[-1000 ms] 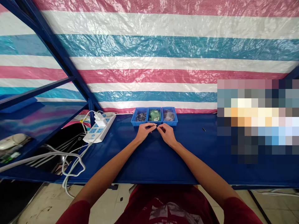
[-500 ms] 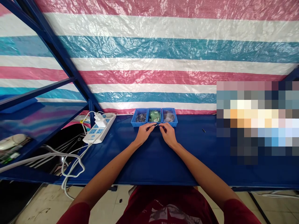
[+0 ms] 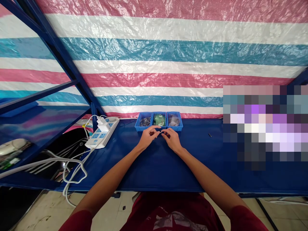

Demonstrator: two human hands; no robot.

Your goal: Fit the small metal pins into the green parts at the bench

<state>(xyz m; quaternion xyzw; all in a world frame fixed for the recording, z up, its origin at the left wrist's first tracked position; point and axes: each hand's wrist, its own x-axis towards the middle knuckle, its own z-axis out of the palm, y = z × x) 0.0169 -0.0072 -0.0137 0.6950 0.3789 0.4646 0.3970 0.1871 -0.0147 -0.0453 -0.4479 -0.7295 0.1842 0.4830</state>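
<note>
My left hand (image 3: 147,137) is closed in a pinch just in front of the bins, round a small thin rod (image 3: 161,132) whose pale end shows between the fingertips. Facing it, my right hand (image 3: 172,138) pinches at the rod's other end; what lies in those fingertips is too small to make out. Behind my hands stand three blue bins in a row: the left bin (image 3: 137,124) has many thin dark metal pieces, the middle one green-tinted bags (image 3: 159,120), the right one clear plastic bags (image 3: 173,120).
A white power strip (image 3: 98,138) with a plugged-in adapter and cables (image 3: 83,166) is at the left. One small dark rod (image 3: 209,135) lies to the right on the blue table (image 3: 158,170). A blurred patch covers the far right. Striped sheeting hangs behind.
My right hand has shifted slightly left and down, so its fingertips now meet those of my left hand at the small rod. A gap showed between them before.
</note>
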